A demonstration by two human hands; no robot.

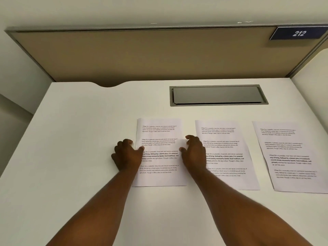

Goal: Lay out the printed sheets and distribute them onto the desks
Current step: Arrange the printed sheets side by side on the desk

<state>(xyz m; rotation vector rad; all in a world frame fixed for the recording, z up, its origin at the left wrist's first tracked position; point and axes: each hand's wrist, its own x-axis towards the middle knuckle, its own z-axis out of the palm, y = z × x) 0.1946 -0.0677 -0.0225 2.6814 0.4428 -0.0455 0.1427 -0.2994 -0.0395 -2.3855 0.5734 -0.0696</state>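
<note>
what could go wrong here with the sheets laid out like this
The right hand and forearm lie across the middle sheet while handling the left sheet; pulling back could drag it askew. The right sheet runs past the frame's edge, so I cannot tell how near the desk edge it lies.

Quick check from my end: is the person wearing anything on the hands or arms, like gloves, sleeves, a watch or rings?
Nothing worn that shows. The left hand and right hand are bare, with no gloves, and I see no rings on the fingers that show. Both wrists and forearms are bare down to the bottom edge of the picture: no sleeve, watch or band in view. Anything worn higher up is out of frame.
</note>
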